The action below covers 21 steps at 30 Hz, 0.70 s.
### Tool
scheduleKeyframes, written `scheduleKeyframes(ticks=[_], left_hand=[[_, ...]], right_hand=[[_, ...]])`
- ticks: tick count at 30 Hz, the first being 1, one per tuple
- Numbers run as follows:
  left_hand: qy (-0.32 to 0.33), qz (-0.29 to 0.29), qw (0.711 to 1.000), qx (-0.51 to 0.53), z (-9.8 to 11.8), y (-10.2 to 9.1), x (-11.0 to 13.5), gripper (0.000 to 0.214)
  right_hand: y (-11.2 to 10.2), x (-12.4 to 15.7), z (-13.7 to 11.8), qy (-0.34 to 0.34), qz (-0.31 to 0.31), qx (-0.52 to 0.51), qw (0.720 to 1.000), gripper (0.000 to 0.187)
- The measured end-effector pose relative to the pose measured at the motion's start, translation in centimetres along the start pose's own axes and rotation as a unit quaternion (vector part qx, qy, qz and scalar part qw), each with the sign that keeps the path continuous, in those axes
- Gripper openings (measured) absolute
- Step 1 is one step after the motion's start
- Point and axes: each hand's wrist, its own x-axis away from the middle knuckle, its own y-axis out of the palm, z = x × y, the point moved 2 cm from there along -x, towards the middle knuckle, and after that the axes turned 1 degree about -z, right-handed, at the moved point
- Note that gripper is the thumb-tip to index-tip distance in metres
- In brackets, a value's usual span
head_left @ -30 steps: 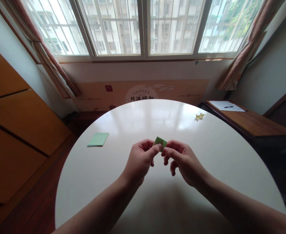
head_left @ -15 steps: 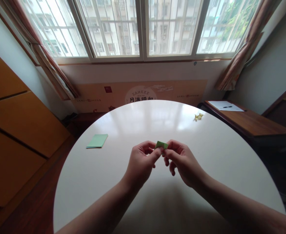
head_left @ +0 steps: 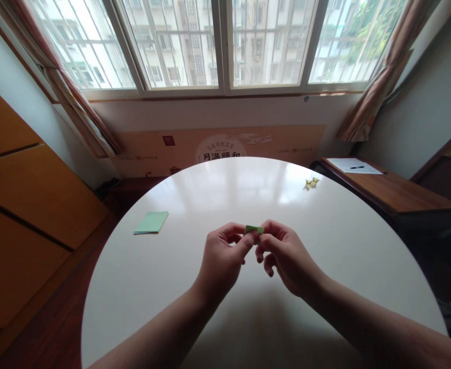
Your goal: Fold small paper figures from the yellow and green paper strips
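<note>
A small folded piece of green paper (head_left: 253, 229) is held up above the middle of the round white table (head_left: 164, 287). My left hand (head_left: 225, 253) pinches its left side between thumb and fingers. From the other side, my right hand (head_left: 283, 251) grips the right end with thumb and index finger, its lower fingers curled loosely beneath. The two thumbs nearly meet at the near edge of the paper, and the fingertips hide much of it.
A stack of light green paper sheets (head_left: 151, 222) lies on the table's left. Small yellow folded-paper figures (head_left: 311, 183) stand near its far right edge. Beyond, a wooden side table (head_left: 406, 192) bears a white sheet (head_left: 341, 165) and a dark pen (head_left: 356, 167).
The green paper has tipped, so a narrower strip of it shows above my thumbs. My right hand has shifted slightly left, and the whole view has moved a little.
</note>
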Motion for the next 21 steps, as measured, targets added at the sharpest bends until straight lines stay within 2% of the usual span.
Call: scheduleKeyframes(ticks=[6,11,21], left_hand=[[0.008,0.013,1.000,0.010,0.15,-0.19,0.16,0.015],[-0.004,0.010,0.999,0.030,0.21,-0.20,0.14,0.016],[-0.025,0.026,0.995,0.089,0.39,-0.22,-0.15,0.014]], right_hand=[[0.13,0.02,0.09,0.049,-0.022,-0.022,0.998,0.007],[0.15,0.08,0.03,0.056,-0.058,-0.005,0.997,0.009],[-0.02,-0.20,-0.07,0.061,-0.073,0.025,0.995,0.011]])
